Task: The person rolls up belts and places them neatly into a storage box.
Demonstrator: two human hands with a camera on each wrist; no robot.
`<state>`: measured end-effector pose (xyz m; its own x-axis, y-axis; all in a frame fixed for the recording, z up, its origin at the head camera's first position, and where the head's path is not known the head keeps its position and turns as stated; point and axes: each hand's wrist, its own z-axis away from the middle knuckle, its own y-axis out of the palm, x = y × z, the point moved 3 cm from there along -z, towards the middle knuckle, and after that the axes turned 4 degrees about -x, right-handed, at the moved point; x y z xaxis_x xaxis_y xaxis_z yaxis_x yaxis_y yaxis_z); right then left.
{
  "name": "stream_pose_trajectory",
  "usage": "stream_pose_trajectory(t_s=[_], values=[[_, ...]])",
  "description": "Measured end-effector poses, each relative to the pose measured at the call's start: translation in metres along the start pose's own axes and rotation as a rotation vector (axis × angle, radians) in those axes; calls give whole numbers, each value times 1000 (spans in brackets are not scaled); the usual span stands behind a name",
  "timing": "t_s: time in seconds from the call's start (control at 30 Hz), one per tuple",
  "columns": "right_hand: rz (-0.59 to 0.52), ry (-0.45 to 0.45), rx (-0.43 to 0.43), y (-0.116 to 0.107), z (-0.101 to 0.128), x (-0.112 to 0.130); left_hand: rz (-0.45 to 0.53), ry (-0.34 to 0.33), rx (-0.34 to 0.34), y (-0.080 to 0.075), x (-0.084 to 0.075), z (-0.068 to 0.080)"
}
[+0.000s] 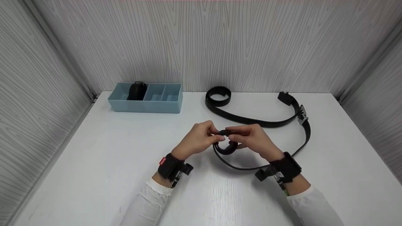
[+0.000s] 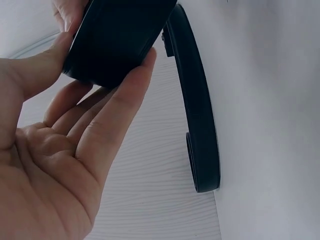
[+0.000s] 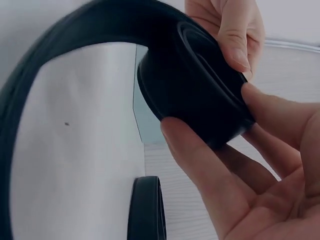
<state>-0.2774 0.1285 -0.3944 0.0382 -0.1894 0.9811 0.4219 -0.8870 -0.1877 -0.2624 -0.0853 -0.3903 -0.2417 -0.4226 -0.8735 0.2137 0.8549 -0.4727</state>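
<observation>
While the left hand (image 1: 196, 139) and right hand (image 1: 254, 138) both pinch the coiled belt end (image 1: 225, 142) above the surface's (image 1: 94, 163) middle, each turn should probably be kept tight and edges flush.

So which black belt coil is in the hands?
The near, half-rolled black leather belt coil, pinched by both hands; the far loose coil lies untouched by the wall.

In the head view, both hands covered most of the rolled end of the black belt (image 1: 226, 142), so how many turns it had was hidden. The dark thing (image 1: 137, 91) in the blue box (image 1: 146, 105) was too small to tell what it was. In the right wrist view, the belt ran off the left and bottom edges, and the left hand (image 3: 227, 27) was cut off at the top.
</observation>
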Motion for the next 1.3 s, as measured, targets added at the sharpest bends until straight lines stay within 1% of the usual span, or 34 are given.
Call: stream_pose_trajectory(t_s=[0.2,0.27,0.33,0.43,0.5,0.73,0.8,0.87,0.97,1.2,1.3], values=[[-108,-16,-123,-1,-1,-2,116,-7,-89,1,-1,-2],[-132,-19,-144,-2,-2,-3,132,-2,-99,1,-2,-2],[-144,-24,-146,-2,-2,-3,127,6,-106,0,-3,-1],[-136,-24,-116,-2,-2,-2,117,26,-91,-1,-3,0],[-107,-23,-89,-3,-1,-1,103,35,-76,-2,-3,0],[60,-8,38,-2,-1,1,10,32,26,-3,-3,2],[85,-1,53,-1,-1,1,-5,31,45,-2,-3,2],[91,-1,56,0,-1,1,-8,29,45,-2,-2,2],[55,-1,21,0,-2,0,13,21,20,-1,-1,1],[-142,-19,-137,0,-2,-2,144,12,-65,-2,-2,0],[-181,-20,-157,0,-2,-3,142,23,-83,-3,-3,0]])
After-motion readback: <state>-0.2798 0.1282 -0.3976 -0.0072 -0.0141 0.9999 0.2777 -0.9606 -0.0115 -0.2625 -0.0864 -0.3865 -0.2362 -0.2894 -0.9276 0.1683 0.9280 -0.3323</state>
